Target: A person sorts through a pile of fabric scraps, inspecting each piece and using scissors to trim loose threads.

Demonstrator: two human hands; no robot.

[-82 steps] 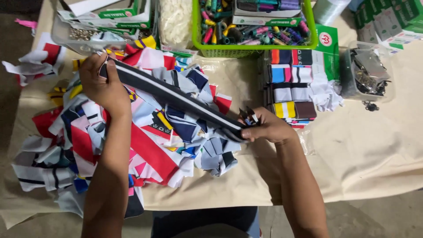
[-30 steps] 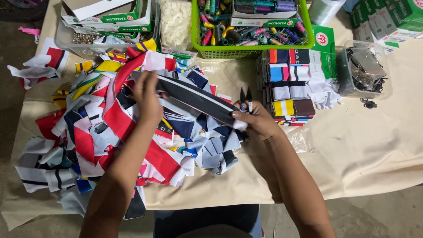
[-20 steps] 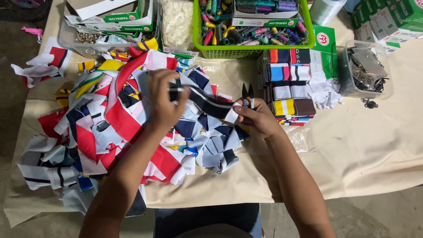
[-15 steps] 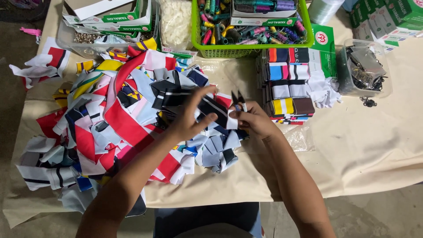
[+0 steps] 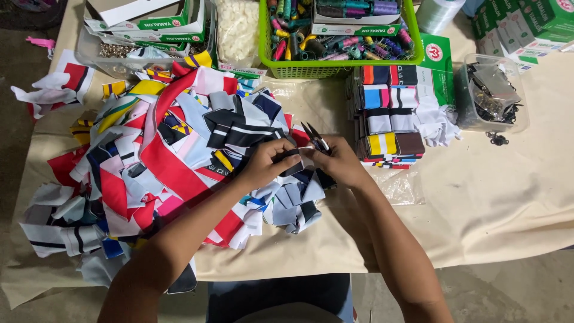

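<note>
dark strip (image 5: pixel 292 160) pinched between left hand (image 5: pixel 265 162) and right hand (image 5: pixel 339 160) fingertips; snips (image 5: pixel 315 137) in right.

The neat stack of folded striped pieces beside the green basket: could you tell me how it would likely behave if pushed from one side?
The stack of folded pieces would probably shear and topple rather than slide whole, since its layers look loose and some edges jut out. Each piece seems soft and light, like the floppy strips in the pile, so it would likely sag when lifted.

Bright even light, soft shadows, sharp; edges perhaps slightly bowed.
</note>
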